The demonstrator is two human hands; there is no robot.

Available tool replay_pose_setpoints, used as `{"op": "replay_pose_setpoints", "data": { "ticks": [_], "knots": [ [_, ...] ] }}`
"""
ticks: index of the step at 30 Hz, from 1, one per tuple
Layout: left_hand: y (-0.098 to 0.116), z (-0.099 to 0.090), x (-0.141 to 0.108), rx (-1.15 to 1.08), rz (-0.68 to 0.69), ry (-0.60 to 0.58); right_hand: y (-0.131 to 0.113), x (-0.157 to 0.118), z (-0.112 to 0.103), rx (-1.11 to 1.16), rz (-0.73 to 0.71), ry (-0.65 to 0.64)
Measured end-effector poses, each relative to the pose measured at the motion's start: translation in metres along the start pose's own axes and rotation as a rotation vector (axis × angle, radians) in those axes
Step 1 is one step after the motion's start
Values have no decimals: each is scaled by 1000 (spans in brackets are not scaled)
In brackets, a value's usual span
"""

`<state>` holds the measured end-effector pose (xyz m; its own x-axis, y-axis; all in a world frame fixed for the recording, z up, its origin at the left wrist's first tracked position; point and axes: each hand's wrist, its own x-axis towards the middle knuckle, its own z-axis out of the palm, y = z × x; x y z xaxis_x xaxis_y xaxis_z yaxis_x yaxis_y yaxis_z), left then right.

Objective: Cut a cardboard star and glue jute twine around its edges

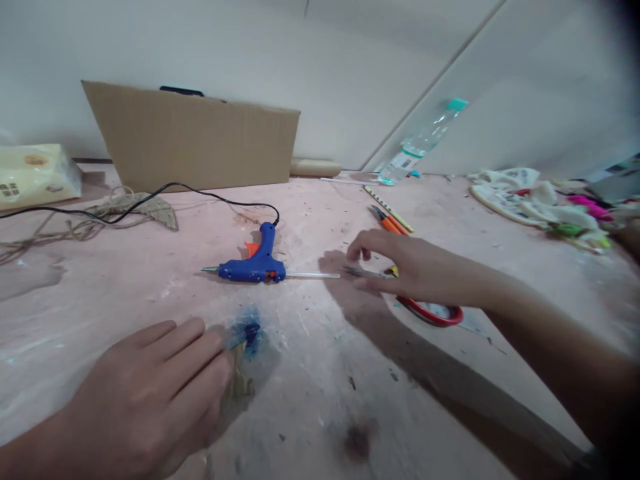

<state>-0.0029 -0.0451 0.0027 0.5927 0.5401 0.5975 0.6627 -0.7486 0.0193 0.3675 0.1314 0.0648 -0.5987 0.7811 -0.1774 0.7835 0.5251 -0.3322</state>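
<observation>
My left hand [160, 393] is closed at the lower left, its fingers curled round a small tan piece [241, 377] that shows past the fingertips. Beyond it on the table lies a blue glue gun [253, 267], nozzle to the left, with a clear glue stick [315, 275] out of its back. My right hand [405, 267] hovers over red-handled scissors [440, 317], thumb and forefinger apart on either side of the blades. Whether it touches them I cannot tell. An orange-handled tool [393, 224] and a striped pencil [390, 210] lie just behind this hand.
A cardboard sheet [200, 143] leans on the wall, with twine [75, 230] and a black cable [200, 191] before it. A tissue pack [37, 175] is far left. A plastic bottle [420, 143] leans at the back right, near a cloth pile [530, 200].
</observation>
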Motion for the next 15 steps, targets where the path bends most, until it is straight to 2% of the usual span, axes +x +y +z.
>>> {"op": "replay_pose_setpoints", "data": {
  "ticks": [2, 4, 5, 7, 9, 12, 15],
  "knots": [
    [-4, 1, 17, 77, 6, -41, 11, -11, 7, -15, 34, -2],
    [-11, 6, 44, 166, 18, -141, 19, -18, 15, -2, 57, 7],
    [-15, 11, 59, 203, 34, -166, 23, -19, 19, 10, 65, 14],
    [-23, 24, 88, 252, 47, -309, 28, -20, 24, 33, 72, 27],
    [-30, 38, 112, 259, 52, -385, 32, -21, 28, 45, 69, 39],
    [-38, 51, 133, 267, 43, -475, 35, -24, 30, 59, 52, 52],
    [-46, 52, 138, 254, 39, -546, 32, -27, 28, 70, 33, 52]
  ]
}}
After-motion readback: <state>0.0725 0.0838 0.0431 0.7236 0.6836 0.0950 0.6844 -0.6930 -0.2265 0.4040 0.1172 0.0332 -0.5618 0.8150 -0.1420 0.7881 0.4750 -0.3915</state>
